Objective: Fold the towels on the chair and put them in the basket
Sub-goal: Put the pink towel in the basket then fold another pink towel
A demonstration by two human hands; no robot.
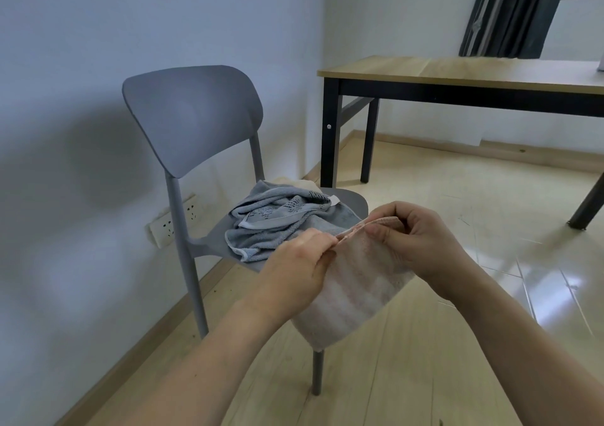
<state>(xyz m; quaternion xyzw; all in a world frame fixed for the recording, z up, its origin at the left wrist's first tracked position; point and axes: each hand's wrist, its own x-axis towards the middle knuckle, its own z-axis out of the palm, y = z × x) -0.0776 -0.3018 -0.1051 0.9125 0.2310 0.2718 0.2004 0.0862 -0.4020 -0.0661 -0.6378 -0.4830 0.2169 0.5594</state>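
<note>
Here, blue towel (277,226) on chair (196,115).

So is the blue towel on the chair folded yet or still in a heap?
Still in a heap. The blue towel lies crumpled on the chair seat, edges twisted and bunched.

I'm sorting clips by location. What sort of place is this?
Probably a sparsely furnished room in a home: a grey chair by a wall socket, a wooden desk, and a curtain.
</note>
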